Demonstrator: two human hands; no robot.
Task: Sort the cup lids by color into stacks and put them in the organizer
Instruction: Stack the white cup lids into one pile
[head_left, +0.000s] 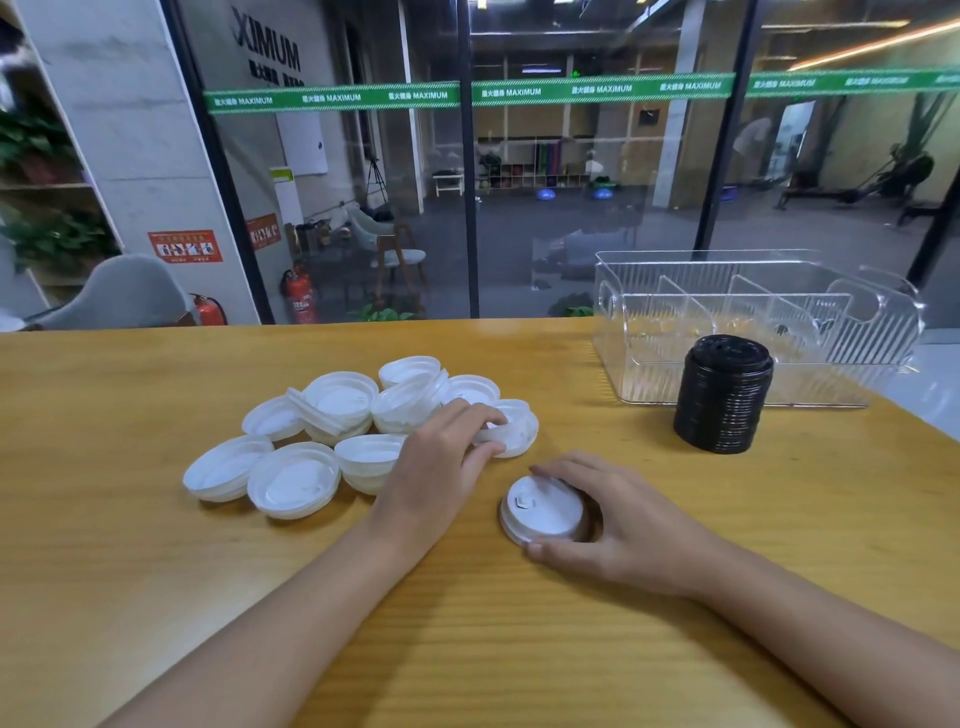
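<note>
I see glossy round white lids (332, 426) heaped left on the grained wood table (130, 545). My left hand (441, 462) pinches one lid (511, 428); my right hand (602, 512) cups a dome-up lid (543, 506). Ribbed black stack (722, 395) touches the clear organizer (753, 322) near the right edge.

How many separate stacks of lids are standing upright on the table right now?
2: a tall black plastic lid stack in front of the clear organizer, and a short white lid stack under the right hand. Other white lids lie loose.

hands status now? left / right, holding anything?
Left hand: fingers closing on a loose white lid at the pile's edge.
Right hand: cupped around a single white lid on the table.
</note>
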